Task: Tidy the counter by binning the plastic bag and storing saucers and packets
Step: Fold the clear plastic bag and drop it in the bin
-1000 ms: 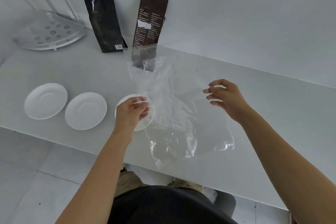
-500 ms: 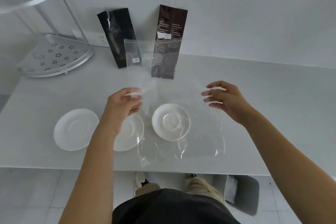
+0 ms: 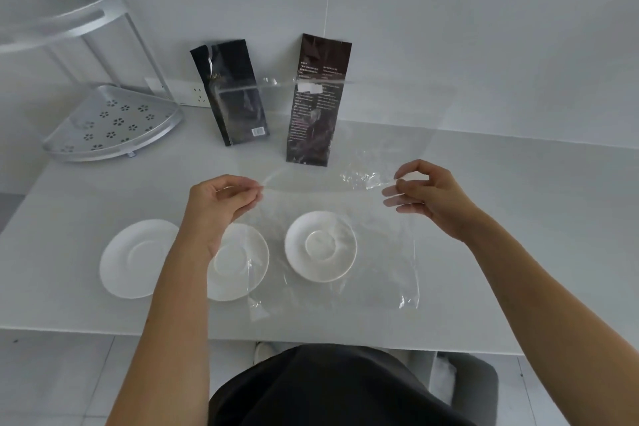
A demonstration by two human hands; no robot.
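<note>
A clear plastic bag (image 3: 373,252) hangs stretched between my hands above the white counter (image 3: 518,218). My left hand (image 3: 221,204) pinches its left upper edge and my right hand (image 3: 428,197) pinches its right upper edge. Three white saucers sit in a row near the front edge: the left saucer (image 3: 135,259), the middle saucer (image 3: 238,263) partly under my left forearm, and the right saucer (image 3: 321,245) seen through the bag. A black packet (image 3: 230,93) and a dark brown packet (image 3: 316,104) lean against the back wall.
A silver corner rack (image 3: 110,124) with a perforated shelf stands at the back left of the counter. A wall socket (image 3: 198,97) sits behind the black packet. The counter's front edge runs just before my body, with tiled floor below.
Both hands have spread apart and lifted the plastic bag, pulling it flat between them. My right hand has closed on the bag's edge. The view has shifted so the saucers lie further right.
</note>
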